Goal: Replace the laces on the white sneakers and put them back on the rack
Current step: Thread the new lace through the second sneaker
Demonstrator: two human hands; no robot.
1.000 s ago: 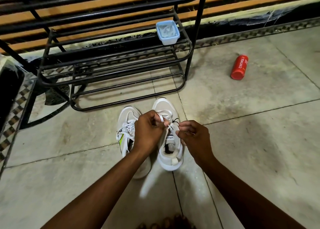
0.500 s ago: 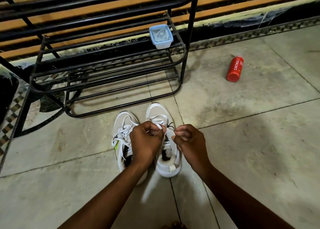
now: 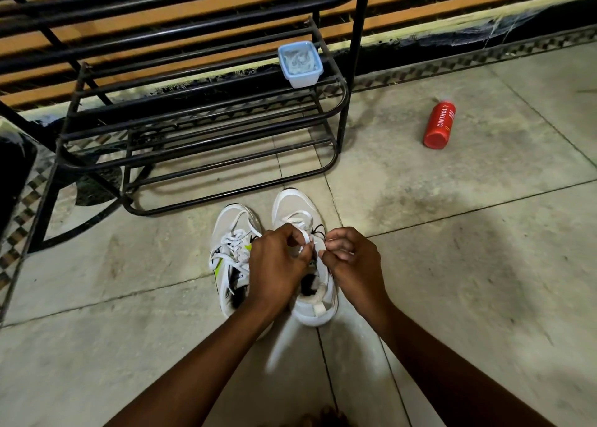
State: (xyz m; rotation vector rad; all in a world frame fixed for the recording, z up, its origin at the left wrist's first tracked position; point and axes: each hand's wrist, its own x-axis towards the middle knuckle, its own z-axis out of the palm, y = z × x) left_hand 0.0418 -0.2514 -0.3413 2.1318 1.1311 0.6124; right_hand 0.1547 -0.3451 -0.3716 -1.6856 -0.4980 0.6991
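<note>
Two white sneakers stand side by side on the floor tiles, toes toward the rack. The left sneaker has white laces threaded through it and a yellow-green mark on its side. Over the right sneaker both my hands work at its tongue. My left hand pinches a white lace near the upper eyelets. My right hand pinches the lace's other end beside the shoe. A blurred white lace tail hangs below my left wrist. The black metal shoe rack stands just beyond the shoes.
A pale blue plastic box sits on the rack's upper right corner. A red bottle lies on the floor to the right. A dark object sits at the left edge. Slatted wood and a tiled border run along the back.
My hands have stayed over the right sneaker, with the fingers drawing closer together at the lace. The view has shifted slightly, so the rack and bottle sit lower and farther left.
</note>
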